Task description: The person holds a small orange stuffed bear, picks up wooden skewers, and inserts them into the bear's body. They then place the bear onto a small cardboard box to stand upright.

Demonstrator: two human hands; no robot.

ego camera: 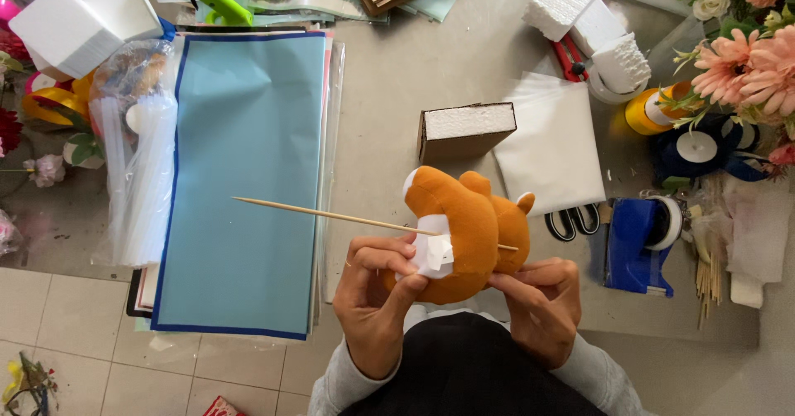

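Plush toy (468,234), orange with white patches, sits between our two hands above our lap, in front of the work surface. Our left hand (374,300) closes around its white underside, thumb and fingers pinching near a white tag or patch, which steadies the body. Our right hand (538,304) grips the toy's other side with curled fingers, so both hands brace it against the skewer (331,215). That thin wooden stick runs from over the blue sheet (244,176) into the toy, and a short bit seems to show on the far side near the right hand; we judge it passes through, though the stuffing hides the path. The toy's face is turned away, so we cannot tell its kind. Scissors (571,221) lie half under white paper (553,147), beside a foam block (465,128) within reach.
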